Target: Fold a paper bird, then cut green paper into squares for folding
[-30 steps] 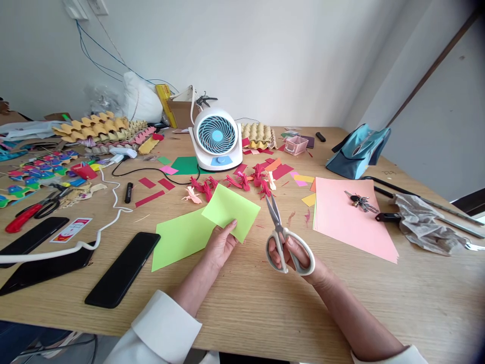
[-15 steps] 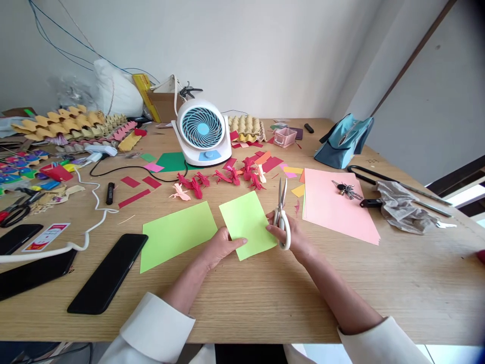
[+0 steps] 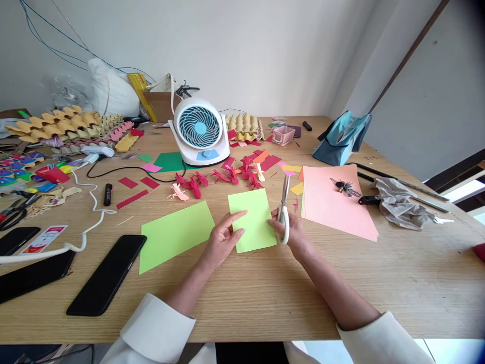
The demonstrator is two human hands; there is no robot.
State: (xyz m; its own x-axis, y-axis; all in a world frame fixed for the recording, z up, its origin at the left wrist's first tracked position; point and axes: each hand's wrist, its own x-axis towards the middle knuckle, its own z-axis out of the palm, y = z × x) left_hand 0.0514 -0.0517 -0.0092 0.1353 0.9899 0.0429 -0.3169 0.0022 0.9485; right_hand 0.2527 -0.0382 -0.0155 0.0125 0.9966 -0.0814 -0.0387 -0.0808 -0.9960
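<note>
A light green paper rectangle (image 3: pixel 253 220) is held up in front of me. My left hand (image 3: pixel 220 241) is at its left edge, index finger and thumb apart across the front; the other fingers are partly hidden. On the right, my right hand (image 3: pixel 293 233) is closed around white-handled scissors (image 3: pixel 283 215), blades pointing away from me and nearly together. Its thumb also presses the paper's right edge. A larger light green sheet (image 3: pixel 174 233) lies on the table left of my hands. Beyond the paper are several folded red paper figures (image 3: pixel 193 186) and a pale pink one (image 3: pixel 178 192).
A white fan (image 3: pixel 200 131) stands behind the figures. Pink sheets (image 3: pixel 337 197) with keys (image 3: pixel 346 188) on them lie right, beside a crumpled grey cloth (image 3: pixel 397 202). At left are a black phone (image 3: pixel 108 275), a marker (image 3: pixel 108 194) and a white cable (image 3: pixel 94 222).
The held paper has turned to stand straighter and shifted slightly right. My left hand has opened, its index finger now stretched over the paper's front. The scissors stay in my right hand.
</note>
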